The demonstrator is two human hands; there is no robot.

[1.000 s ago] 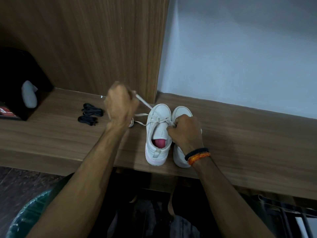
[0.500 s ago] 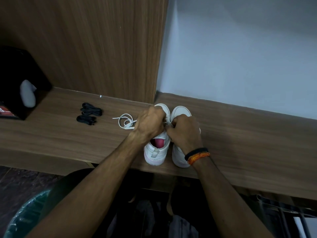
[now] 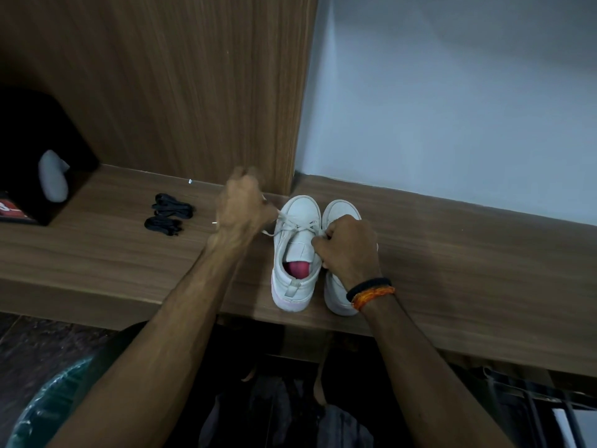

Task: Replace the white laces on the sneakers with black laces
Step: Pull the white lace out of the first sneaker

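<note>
Two white sneakers stand side by side on the wooden shelf (image 3: 452, 253), toes toward the wall. The left sneaker (image 3: 297, 253) has a pink insole and a loosened white lace (image 3: 290, 223) across its upper eyelets. My left hand (image 3: 242, 211), blurred by motion, pinches that lace and holds it out to the left of the shoe. My right hand (image 3: 349, 247) grips the left sneaker's right edge at the eyelets and covers much of the right sneaker (image 3: 339, 211). Two bundles of black laces (image 3: 171, 213) lie on the shelf further left.
A tall wooden panel (image 3: 193, 92) rises behind the shoes, with a pale wall (image 3: 452, 92) to its right. A black box (image 3: 35, 156) with a grey object stands at the far left. Below the shelf's front edge are a green bin (image 3: 42, 412) and my knees.
My left hand went from the shoe's eyelets up and left, drawing the white lace out with it. The right hand stayed on the sneaker.
</note>
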